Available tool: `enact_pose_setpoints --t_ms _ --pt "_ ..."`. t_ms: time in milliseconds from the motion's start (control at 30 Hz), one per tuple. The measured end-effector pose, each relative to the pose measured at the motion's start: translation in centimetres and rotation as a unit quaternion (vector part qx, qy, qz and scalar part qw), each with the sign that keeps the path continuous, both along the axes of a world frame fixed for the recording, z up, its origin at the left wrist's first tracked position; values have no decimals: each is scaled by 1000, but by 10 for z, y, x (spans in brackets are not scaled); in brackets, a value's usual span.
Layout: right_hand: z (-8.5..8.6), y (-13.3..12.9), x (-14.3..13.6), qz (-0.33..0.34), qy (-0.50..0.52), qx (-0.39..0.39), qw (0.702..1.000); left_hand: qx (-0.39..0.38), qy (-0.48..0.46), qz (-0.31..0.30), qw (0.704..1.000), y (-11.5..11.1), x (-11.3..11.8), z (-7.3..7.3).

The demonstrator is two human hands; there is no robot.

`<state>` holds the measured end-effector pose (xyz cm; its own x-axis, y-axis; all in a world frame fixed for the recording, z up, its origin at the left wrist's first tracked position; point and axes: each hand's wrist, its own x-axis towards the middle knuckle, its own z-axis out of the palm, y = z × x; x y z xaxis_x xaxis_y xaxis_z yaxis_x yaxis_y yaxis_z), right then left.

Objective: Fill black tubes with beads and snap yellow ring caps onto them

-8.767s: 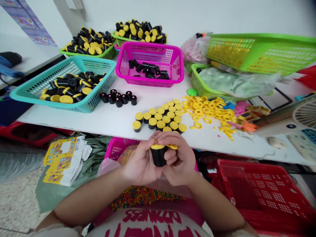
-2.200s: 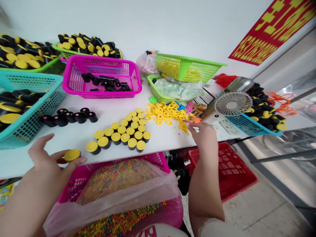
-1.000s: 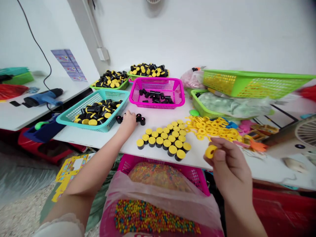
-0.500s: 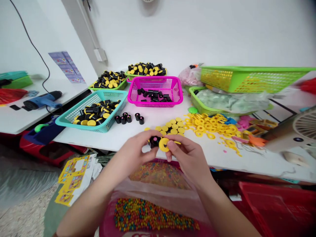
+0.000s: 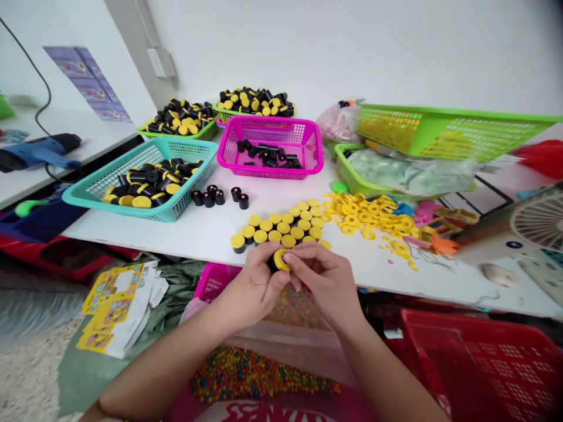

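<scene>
Holding a small black tube (image 5: 271, 262) in our left hand (image 5: 254, 288), we press a yellow ring cap (image 5: 281, 259) against its mouth with our right hand (image 5: 320, 280). Both hands are closed together around the two pieces, fingers pinched on them, just over the near edge of the white tabletop (image 5: 206, 225). Below them sits a pink basket (image 5: 210, 281) lined with a clear bag of small multicoloured beads (image 5: 246, 375).

As we judge it, the cap could go on crooked if we push while it is tilted, and the smooth, round plastic could slip from our fingertips and drop among the beads. A careless wrist could also knock the cluster of capped tubes (image 5: 277, 228) standing at twelve o'clock from our hands, close to the tabletop's edge; being short cylinders, they would roll.

Everything looks to be hard, glossy plastic. The tubes are stubby black cylinders; the caps are flat yellow discs with a hole. Loose yellow rings (image 5: 373, 214) lie scattered at one o'clock. A few uncapped black tubes (image 5: 219, 197) stand at eleven o'clock, beside a teal mesh basket (image 5: 176, 205), and a magenta mesh basket (image 5: 272, 170) sits farther back.
</scene>
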<state>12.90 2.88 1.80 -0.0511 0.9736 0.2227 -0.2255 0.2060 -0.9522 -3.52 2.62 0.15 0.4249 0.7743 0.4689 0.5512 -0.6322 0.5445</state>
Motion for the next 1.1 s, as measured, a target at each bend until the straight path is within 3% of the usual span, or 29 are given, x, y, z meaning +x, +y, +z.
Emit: enact_pose_setpoints --t_ms 133,300,400,467,533,567,633,733,833,900,967,1033,1100 --pt "-6 0 -2 -21 -37 38 998 -28 -15 41 999 -2 8 6" --pt "-7 -4 -3 -29 -90 54 994 -51 -61 -19 997 -2 11 8" --pt "-6 0 2 -45 -151 118 980 -97 -199 -21 975 -4 13 2" --pt "-6 3 7 -35 -225 233 946 -190 -363 -15 912 -7 16 2" --pt "-8 5 11 4 -283 340 897 -318 -499 -17 806 -10 20 7" --pt "-10 5 11 15 -298 369 880 -375 -544 -21 750 -11 23 11" --pt "-13 2 9 7 -304 373 877 -459 -594 -43 659 -13 26 21" --pt "-16 -9 2 -29 -285 338 897 -530 -617 -85 576 -15 30 31" --pt "-13 -16 -2 -35 -267 331 904 -564 -623 -113 530 -17 31 32" --pt "-7 -16 1 -7 -250 321 914 -557 -623 -134 532 -20 30 29" --pt "-1 -13 5 51 -203 288 935 -515 -616 -146 577 -23 27 23" --pt "3 -10 9 101 -117 246 957 -443 -562 -159 680 -23 21 16" --pt "3 -8 11 116 -30 195 973 -331 -439 -192 813 -20 12 12"
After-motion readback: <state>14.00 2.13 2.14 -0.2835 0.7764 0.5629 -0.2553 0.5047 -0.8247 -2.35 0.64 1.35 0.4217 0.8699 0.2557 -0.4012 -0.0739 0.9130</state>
